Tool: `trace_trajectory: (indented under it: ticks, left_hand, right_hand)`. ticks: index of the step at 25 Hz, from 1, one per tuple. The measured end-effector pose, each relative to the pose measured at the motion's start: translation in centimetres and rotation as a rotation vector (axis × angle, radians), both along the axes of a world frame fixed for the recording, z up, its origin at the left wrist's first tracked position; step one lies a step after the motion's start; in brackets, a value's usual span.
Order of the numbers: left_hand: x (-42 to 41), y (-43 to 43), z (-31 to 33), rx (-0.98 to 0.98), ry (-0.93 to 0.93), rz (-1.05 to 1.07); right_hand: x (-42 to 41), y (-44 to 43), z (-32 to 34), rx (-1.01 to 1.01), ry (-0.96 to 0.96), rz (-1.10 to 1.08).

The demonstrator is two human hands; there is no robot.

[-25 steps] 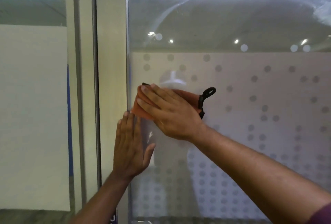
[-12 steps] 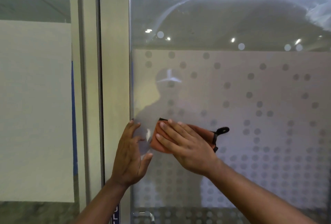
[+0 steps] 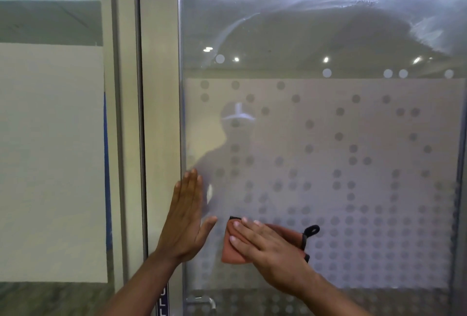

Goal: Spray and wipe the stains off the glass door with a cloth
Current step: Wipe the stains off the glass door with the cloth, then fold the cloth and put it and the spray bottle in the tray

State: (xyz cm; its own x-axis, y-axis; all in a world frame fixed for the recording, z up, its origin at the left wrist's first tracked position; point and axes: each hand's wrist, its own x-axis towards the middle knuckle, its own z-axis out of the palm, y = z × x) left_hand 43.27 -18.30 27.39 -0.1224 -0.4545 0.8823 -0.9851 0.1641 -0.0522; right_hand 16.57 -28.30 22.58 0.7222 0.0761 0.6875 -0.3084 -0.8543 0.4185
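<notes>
The glass door (image 3: 328, 139) fills the right of the head view, with a frosted dotted band across its middle. Whitish smears (image 3: 427, 35) streak the clear upper pane at the top right. My right hand (image 3: 267, 247) lies flat on an orange cloth (image 3: 231, 252) with a black loop, pressing it against the lower frosted glass. My left hand (image 3: 185, 217) rests open and flat on the glass by the door's left edge, just left of the cloth. No spray bottle is in view.
A pale metal door frame (image 3: 159, 113) runs vertically left of the glass. Further left is a fixed pane with a white panel (image 3: 50, 159) behind it. A metal handle fitting (image 3: 202, 300) and a blue label (image 3: 163, 298) sit at the bottom.
My right hand has slid the cloth downward along the glass beside the left edge. My left hand has stayed flat near the door's edge.
</notes>
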Motion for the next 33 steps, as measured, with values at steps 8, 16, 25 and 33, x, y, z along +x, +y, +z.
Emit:
trace_trajectory:
  ticks: [8, 16, 25, 33]
  left_hand:
    - [-3.5, 5.3, 1.0, 0.177, 0.249, -0.078]
    - [-17.5, 16.1, -4.6, 0.442, 0.719, -0.157]
    - [-28.9, 24.5, -9.2, 0.145, 0.821, 0.012]
    - [-34.5, 35.8, -9.7, -0.110, 1.356, -0.130]
  right_hand:
    - [-0.3, 7.1, 1.3, 1.270, -0.674, 0.390]
    - [-3.5, 12.9, 3.2, 1.531, -0.912, 0.430]
    - [-7.6, 20.3, 0.7, 1.644, -1.029, 0.446]
    - [-10.1, 29.2, -3.6, 1.986, -0.817, 0.500]
